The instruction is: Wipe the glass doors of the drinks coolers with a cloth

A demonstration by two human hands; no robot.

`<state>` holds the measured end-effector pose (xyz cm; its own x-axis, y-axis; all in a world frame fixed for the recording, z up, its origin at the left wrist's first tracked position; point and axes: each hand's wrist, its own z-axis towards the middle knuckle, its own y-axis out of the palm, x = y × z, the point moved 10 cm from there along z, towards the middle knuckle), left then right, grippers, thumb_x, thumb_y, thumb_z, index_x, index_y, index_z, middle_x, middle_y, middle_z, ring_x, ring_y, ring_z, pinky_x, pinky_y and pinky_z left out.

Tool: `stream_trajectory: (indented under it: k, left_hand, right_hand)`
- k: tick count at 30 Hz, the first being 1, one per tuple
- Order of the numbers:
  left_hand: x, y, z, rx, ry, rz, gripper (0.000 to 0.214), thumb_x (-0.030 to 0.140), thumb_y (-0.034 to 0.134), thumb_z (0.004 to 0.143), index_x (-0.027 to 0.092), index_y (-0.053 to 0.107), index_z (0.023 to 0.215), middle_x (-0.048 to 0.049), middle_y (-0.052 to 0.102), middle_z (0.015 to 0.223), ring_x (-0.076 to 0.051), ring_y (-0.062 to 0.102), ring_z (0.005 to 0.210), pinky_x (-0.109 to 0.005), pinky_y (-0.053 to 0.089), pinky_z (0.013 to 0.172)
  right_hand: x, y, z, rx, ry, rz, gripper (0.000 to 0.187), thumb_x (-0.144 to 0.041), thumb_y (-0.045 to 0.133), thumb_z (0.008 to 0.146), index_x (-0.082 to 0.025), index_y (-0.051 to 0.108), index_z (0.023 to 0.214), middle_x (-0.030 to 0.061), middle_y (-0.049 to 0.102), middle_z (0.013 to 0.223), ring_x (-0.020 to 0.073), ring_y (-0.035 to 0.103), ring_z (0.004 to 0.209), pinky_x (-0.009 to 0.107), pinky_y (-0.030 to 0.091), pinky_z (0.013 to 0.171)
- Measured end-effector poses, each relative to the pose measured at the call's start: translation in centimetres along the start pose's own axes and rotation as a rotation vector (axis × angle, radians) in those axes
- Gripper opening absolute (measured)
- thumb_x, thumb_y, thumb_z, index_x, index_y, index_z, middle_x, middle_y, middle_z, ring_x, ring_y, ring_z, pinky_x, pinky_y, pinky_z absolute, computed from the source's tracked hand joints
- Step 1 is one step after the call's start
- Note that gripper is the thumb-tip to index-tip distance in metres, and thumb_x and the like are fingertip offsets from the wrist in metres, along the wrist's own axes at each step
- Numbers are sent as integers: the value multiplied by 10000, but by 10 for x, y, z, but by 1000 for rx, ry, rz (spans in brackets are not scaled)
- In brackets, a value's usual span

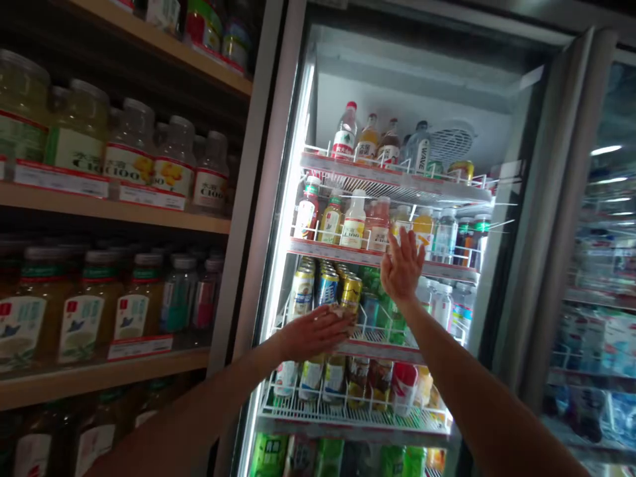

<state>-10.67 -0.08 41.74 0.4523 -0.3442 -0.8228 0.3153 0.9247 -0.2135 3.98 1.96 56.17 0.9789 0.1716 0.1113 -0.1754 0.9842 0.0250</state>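
My left hand point(318, 333) is in front of the third shelf of a lit drinks fridge, its fingers pointing right and bent together. A small pale brownish thing point(344, 311) shows at its fingers; blur hides what it is. Behind it stand drink cans, among them a gold can point(352, 291) and a blue-and-white can point(328, 287). My right hand point(403, 268) is raised higher, empty, with fingers spread, in front of the second shelf's edge. Near its fingertips are an orange juice bottle point(423, 228) and a pink drink bottle point(380, 222).
The fridge's metal frame point(271, 199) divides it from wooden shelves point(124, 202) of bottles on the left. White wire rails front the fridge shelves. Top-shelf bottles include a red-capped bottle point(345, 132). A glass-fronted fridge point(596, 265) stands on the right.
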Motion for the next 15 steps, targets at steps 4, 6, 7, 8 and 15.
stream_trajectory:
  k: [4, 6, 7, 8, 15]
  left_hand:
    - [-29, -8, 0, 81, -251, 60, 444, 383, 476, 885, 237, 438, 1302, -32, 402, 1428, -229, 228, 1378, -449, 235, 1121]
    - [-44, -13, -2, 129, -393, 108, 466, 405, 499, 871, 218, 448, 1296, -60, 422, 1411, -262, 216, 1380, -473, 243, 1110]
    - [-41, -13, -1, 131, -375, 111, 464, 403, 503, 869, 219, 452, 1292, -60, 421, 1412, -264, 215, 1380, -471, 243, 1111]
    - [-31, -11, 1, 116, -292, 100, 452, 392, 500, 871, 226, 454, 1290, -49, 407, 1422, -252, 218, 1380, -457, 240, 1116]
    - [-49, -11, 9, 96, -280, 98, 473, 406, 476, 881, 231, 413, 1316, -46, 348, 1459, -225, 200, 1388, -443, 221, 1128]
  right_hand:
    - [0, -1, 0, 11, -5, -5, 472, -273, 340, 884, -209, 423, 1344, 73, 376, 1443, 224, 244, 1378, 483, 191, 1107]
    - [-1, -2, 0, 17, -9, 0, 473, -268, 343, 883, -208, 422, 1345, 73, 377, 1442, 223, 242, 1379, 482, 189, 1110]
    - [-1, -2, 0, 21, -9, 3, 474, -267, 346, 881, -206, 423, 1345, 76, 380, 1441, 224, 241, 1380, 483, 188, 1110]
    - [-1, -3, 0, 25, -8, 5, 474, -266, 349, 879, -206, 427, 1343, 77, 385, 1437, 226, 245, 1378, 483, 190, 1109]
    - [1, -2, -1, 38, -18, 9, 463, -265, 329, 886, -217, 432, 1335, 70, 393, 1433, 222, 261, 1372, 485, 204, 1101]
